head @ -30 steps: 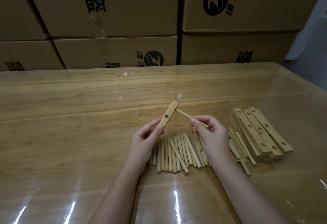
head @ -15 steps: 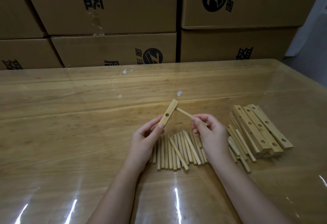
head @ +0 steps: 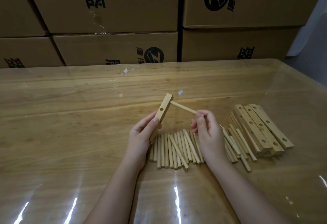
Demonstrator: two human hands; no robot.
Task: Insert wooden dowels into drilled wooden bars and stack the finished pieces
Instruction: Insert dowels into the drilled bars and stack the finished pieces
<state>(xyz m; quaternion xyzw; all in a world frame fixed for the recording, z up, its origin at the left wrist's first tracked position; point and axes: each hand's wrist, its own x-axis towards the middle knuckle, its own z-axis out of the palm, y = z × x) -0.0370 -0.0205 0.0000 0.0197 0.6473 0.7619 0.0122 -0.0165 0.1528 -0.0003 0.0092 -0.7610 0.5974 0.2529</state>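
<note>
Your left hand (head: 141, 135) grips the bar (head: 163, 109) by its lower half, tilted above the table (head: 70, 117). The dowel (head: 184, 108) meets the bar's side near its upper end, and your right hand (head: 208, 133) pinches the dowel's near end. Both pieces look light, stiff and dry, so a fingertip hold should serve; take the dowel closer to the bar, lest the thin rod bow or snap under pressure. Below your hands lie the loose dowels (head: 177, 146), and at right the spare bars (head: 261, 128).
</note>
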